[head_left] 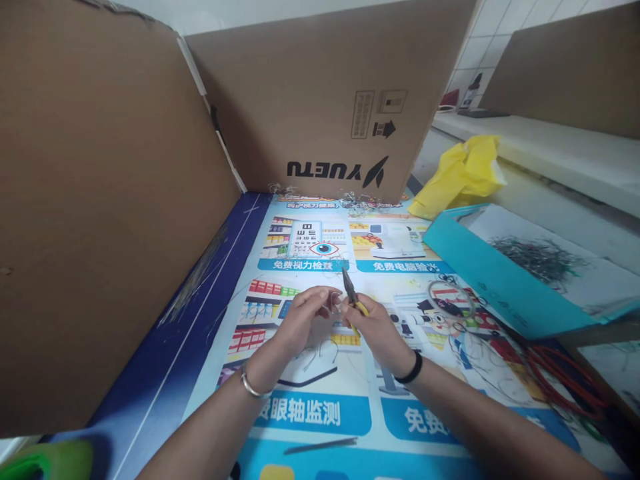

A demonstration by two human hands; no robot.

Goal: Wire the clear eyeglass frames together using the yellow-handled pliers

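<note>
My right hand [375, 323] is closed around pliers [349, 287] with dark jaws and yellow handles, the jaws pointing away from me. Close beside it, my left hand [309, 312] has its fingers curled in a pinch. A thin pale wire [336, 297] makes a small loop between the two hands, and my left fingertips appear to grip it; its ends are hard to see. Beneath both hands lies a printed poster sheet [327, 377] covering the table. Loose thin wires [315, 357] rest on the sheet below my left hand.
Cardboard panels [320, 100] stand at the back and left. Wire scraps [360, 203] lie along the back. To the right are a turquoise box [520, 300] holding many short dark wires [535, 257], a yellow bag [460, 177], and a red coil [565, 383]. A dark strip [320, 445] lies in front.
</note>
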